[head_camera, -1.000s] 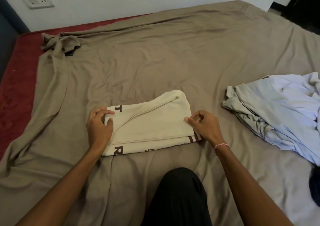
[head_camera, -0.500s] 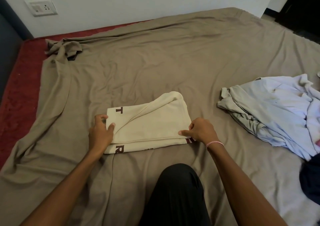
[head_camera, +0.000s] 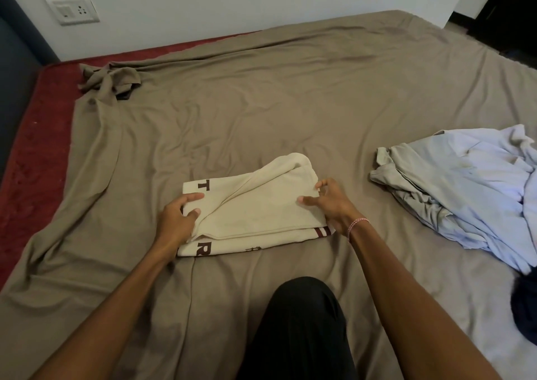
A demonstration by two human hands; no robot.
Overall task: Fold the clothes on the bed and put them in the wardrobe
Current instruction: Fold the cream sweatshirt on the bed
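- At the left edge of the cream garment [head_camera: 255, 208], my left hand [head_camera: 177, 219] has its grip clamped on the top fold, pinched between fingers and thumb
- On the right edge my right hand [head_camera: 328, 205] pinches the same layer, fingers curled, thumb laid across the cloth
- I see that garment lying folded mid-way across the brown-sheeted bed [head_camera: 261, 103], dark letters showing at its left side
- Well apart to the right sits a rumpled heap of pale blue clothes [head_camera: 465, 187], with a dark garment [head_camera: 526, 307] nearer me
- My black-clad knee [head_camera: 299, 321] rests on the bed below the fold
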